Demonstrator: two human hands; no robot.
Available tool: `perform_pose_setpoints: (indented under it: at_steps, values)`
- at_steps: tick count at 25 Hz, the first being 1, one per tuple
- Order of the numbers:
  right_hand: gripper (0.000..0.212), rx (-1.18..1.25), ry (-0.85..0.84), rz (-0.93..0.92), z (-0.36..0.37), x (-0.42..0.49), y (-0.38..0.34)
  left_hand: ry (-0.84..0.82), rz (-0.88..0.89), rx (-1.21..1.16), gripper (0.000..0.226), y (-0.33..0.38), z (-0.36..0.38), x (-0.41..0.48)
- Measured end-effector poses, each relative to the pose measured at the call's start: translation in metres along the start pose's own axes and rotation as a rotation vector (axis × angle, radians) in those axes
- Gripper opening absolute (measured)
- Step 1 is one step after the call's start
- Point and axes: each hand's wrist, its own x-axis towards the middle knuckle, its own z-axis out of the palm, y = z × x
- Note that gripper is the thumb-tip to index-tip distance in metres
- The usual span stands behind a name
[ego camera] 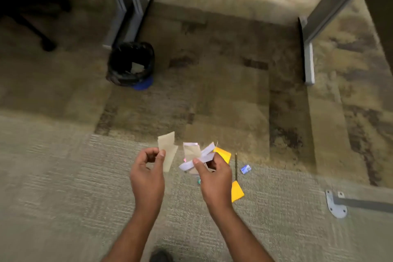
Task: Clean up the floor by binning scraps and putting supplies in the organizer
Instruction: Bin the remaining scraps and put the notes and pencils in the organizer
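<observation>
Your left hand (147, 174) pinches a creased tan scrap (168, 151) at its edge; your right hand (214, 176) curls round a bunch (197, 155) of white, tan and yellow paper, both above the carpet (63, 176). The bin (130, 65), black-lined with paper inside, stands well ahead and left, nearer your left hand; a pencil (236, 166) lies just right of your right hand.

Office: patterned carpet tiles (223, 95), grey metal desk legs (125, 4), a wheeled chair base (38, 34), lined wastebasket (130, 65).

bin (130, 65) far left, by desk leg (125, 4) | pencil (236, 166) left of eraser (245, 169)
</observation>
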Motion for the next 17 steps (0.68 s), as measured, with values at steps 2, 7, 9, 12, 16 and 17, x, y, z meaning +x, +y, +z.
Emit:
perform_pose_setpoints:
  at_steps: [2,7,9,12,16,17]
  values:
    - [0.007,-0.007,0.0,-0.041,0.008,-0.007,-0.045,-0.032,0.038,0.012,0.01,0.044,-0.013,0.015]
    - [0.007,0.026,-0.044,-0.102,0.041,0.001,-0.144,-0.029,0.113,0.011,0.012,0.129,-0.034,0.07]
    - [0.008,0.044,-0.045,-0.121,0.052,0.015,-0.166,0.005,0.066,-0.043,0.012,0.144,-0.031,0.089]
    - [0.01,0.029,-0.083,-0.169,0.068,0.036,-0.195,0.089,0.024,-0.09,0.012,0.16,-0.029,0.11]
    - [0.018,-0.004,-0.095,-0.221,0.098,0.06,-0.222,0.164,-0.03,-0.12,0.014,0.167,-0.031,0.152]
    - [0.019,-0.015,-0.106,-0.227,0.109,0.07,-0.224,0.185,-0.043,-0.122,0.014,0.164,-0.031,0.165]
